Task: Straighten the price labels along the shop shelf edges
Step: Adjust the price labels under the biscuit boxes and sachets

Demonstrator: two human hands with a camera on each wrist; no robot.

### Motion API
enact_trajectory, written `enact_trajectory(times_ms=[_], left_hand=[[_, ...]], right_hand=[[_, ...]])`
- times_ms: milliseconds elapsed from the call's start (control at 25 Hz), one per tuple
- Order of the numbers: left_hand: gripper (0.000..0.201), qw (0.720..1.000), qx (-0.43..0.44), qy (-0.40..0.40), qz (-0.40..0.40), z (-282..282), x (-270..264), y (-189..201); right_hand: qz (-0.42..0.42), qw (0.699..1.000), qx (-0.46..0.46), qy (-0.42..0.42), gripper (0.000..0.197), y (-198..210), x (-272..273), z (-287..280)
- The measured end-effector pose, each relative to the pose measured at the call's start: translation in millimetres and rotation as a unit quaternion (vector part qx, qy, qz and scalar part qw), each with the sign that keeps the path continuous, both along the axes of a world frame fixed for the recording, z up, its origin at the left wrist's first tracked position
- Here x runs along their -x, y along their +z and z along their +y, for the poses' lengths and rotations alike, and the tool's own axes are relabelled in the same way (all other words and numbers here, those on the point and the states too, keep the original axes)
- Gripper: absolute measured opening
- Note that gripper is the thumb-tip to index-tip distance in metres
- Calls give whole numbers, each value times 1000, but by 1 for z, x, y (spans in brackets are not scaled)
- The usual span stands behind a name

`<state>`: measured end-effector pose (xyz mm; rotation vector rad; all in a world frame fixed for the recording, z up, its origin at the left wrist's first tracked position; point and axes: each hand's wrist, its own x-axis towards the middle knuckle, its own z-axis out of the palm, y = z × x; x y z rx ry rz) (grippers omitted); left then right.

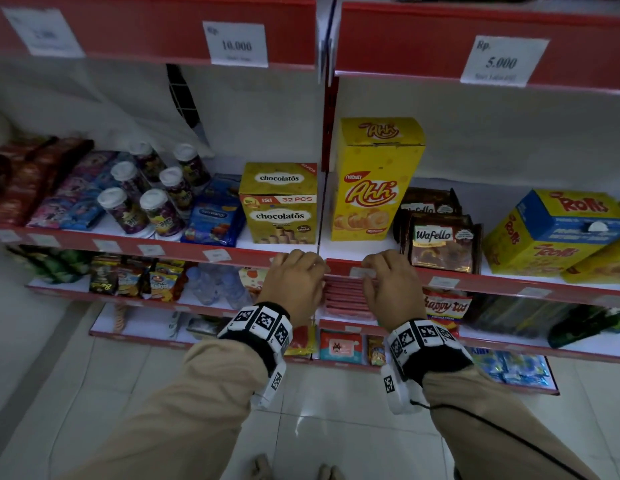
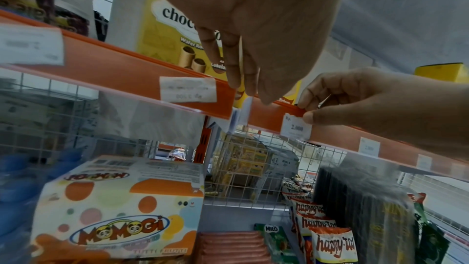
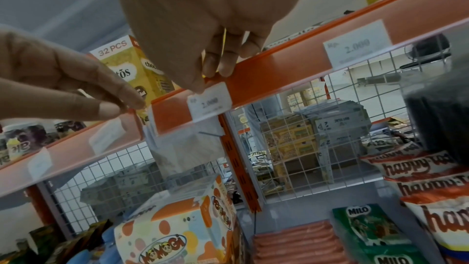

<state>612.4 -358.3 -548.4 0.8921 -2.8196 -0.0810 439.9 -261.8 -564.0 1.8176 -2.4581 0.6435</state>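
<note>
A small white price label (image 1: pixel 362 272) marked 2.000 (image 2: pixel 294 127) sits in the red edge strip (image 1: pixel 492 285) of the right-hand middle shelf, close to its left end. My right hand (image 1: pixel 370 268) pinches the label's top (image 3: pixel 208 104), thumb on its front and fingers (image 3: pixel 215 69) curled over the strip. My left hand (image 1: pixel 291 258) is just to the left, where fingers and thumb (image 3: pixel 127 106) pinch the right end of the left shelf's red strip (image 3: pixel 76 144). Another label (image 2: pixel 187 89) sits a little left of it.
A chocolatos box (image 1: pixel 279 202), a yellow Ahh box (image 1: pixel 374 181) and Wafello packs (image 1: pixel 440 244) stand right behind the strips. More small labels (image 1: pixel 443 282) run along both strips. Below are a Momogi box (image 2: pixel 119 208) and Happy-tos bags (image 2: pixel 330 244). Bigger labels (image 1: pixel 236 45) hang overhead.
</note>
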Motion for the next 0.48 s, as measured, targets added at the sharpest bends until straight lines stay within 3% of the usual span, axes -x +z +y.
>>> enact_trajectory(times_ms=[240,480], left_hand=[[25,998,27,-5,53,-19,-32,4],[54,999,-11,-19,-46,-41,-70,-9]], right_hand=[[-63,997,40,16,26,3,-31,-23],[-57,990,104,-72,39,-10,-91,-36]])
